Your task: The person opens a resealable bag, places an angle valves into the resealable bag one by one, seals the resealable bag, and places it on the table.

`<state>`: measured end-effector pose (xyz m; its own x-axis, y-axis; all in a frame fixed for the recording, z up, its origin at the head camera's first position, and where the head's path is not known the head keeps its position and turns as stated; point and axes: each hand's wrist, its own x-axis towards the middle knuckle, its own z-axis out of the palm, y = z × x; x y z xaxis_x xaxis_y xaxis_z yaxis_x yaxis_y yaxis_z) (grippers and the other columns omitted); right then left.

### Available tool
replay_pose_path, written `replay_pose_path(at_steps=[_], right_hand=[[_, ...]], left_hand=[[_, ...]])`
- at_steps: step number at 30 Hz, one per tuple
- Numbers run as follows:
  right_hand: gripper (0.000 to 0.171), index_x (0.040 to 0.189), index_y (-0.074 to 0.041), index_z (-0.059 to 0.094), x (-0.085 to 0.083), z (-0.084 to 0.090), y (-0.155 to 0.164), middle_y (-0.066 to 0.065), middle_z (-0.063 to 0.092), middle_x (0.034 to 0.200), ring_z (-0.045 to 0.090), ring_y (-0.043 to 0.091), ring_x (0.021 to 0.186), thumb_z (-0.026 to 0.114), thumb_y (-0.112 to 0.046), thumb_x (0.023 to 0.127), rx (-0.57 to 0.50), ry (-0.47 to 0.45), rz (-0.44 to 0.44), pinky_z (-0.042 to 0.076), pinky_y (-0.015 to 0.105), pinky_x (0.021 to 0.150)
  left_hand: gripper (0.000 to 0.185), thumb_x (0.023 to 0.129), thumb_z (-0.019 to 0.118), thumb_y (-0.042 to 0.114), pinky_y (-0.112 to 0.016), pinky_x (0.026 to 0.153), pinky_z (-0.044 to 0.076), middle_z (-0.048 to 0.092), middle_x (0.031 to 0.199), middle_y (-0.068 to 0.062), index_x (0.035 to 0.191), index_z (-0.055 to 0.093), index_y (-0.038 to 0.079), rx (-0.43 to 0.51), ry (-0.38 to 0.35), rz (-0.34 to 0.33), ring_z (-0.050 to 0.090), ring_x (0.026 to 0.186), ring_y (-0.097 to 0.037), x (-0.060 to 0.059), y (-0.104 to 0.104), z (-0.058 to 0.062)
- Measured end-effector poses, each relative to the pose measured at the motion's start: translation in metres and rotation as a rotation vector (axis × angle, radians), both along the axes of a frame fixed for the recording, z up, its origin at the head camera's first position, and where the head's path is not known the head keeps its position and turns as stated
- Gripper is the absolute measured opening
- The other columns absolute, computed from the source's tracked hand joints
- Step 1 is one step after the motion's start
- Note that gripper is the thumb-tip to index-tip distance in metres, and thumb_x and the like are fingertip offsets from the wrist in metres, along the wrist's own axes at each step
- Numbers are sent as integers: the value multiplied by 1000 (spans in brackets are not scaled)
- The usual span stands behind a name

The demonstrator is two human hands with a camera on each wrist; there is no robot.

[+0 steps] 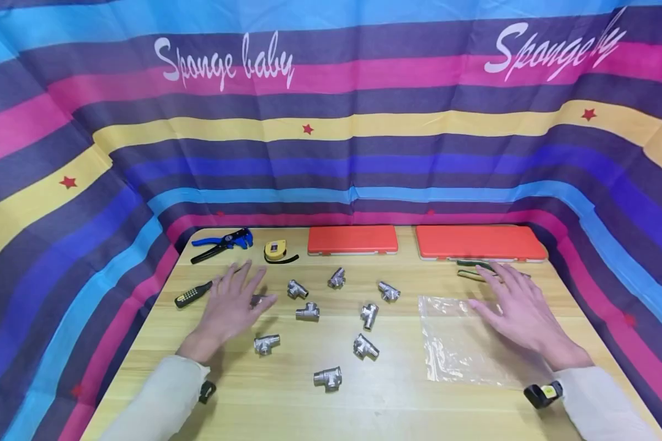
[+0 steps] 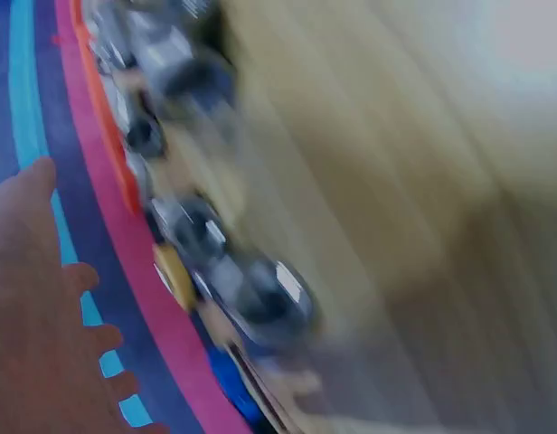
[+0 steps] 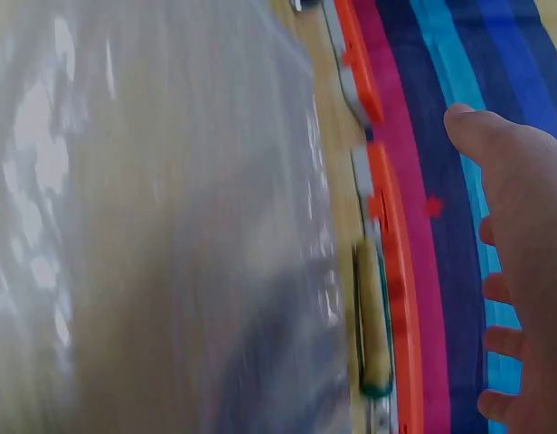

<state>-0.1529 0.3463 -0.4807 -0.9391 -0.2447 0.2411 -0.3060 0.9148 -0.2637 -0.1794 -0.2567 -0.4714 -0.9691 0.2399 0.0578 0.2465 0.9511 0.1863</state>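
My left hand (image 1: 228, 309) is spread above the left side of the table, fingers extended and holding nothing. Under its thumb a metal fitting (image 1: 259, 300) is partly hidden. Several silver tee pipe fittings (image 1: 328, 378) lie scattered across the middle; in the left wrist view the fittings (image 2: 265, 303) are blurred. Over at the right, my right hand (image 1: 524, 315) hovers with fingers apart, nothing in its grasp. It overlaps the far right part of a clear plastic bag (image 1: 458, 349) lying flat. The bag (image 3: 170, 181) fills much of the right wrist view. Green-handled pliers (image 1: 471, 272) sit beyond the right fingertips, partly covered.
Two red cases (image 1: 353, 239) (image 1: 480, 242) stand along the back edge. At the back left are blue-and-black wire strippers (image 1: 226, 242) and a yellow tape measure (image 1: 276, 249). A black handle with yellow dots (image 1: 192, 295) pokes out beside the left hand. Striped cloth (image 1: 331, 165) surrounds the table.
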Motion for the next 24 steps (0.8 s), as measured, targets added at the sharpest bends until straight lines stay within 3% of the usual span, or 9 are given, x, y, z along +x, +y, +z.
replay_pose_path(at_steps=[7,13,18,24], right_hand=[[76,161,-10,51,11,-2,-38,20,46,167,45,50,148,74,-50,102,-14,19,98,37,80,111],[73,156,-9,58,22,-18,-59,16,56,160,51,44,146,74,-56,101,-30,-42,137,39,76,113],[74,152,-9,63,28,-30,-67,13,59,156,55,40,143,74,-60,99,-17,-41,167,45,71,110],[75,149,-6,65,35,-40,-68,14,58,157,54,40,142,79,-57,97,-7,-33,194,47,71,109]], left_hand=[[80,109,43,72,-68,134,8,14,183,-14,172,32,24,-16,10,-135,11,169,-46,2,69,15],[75,110,40,69,-62,136,13,20,182,-9,172,34,25,-2,0,-254,19,168,-40,7,135,22],[70,111,41,67,-63,134,24,32,178,-8,168,43,25,-9,-32,-339,30,165,-38,10,182,22],[64,112,41,65,-57,127,39,49,167,-5,163,50,26,-53,-41,-435,45,154,-30,16,226,13]])
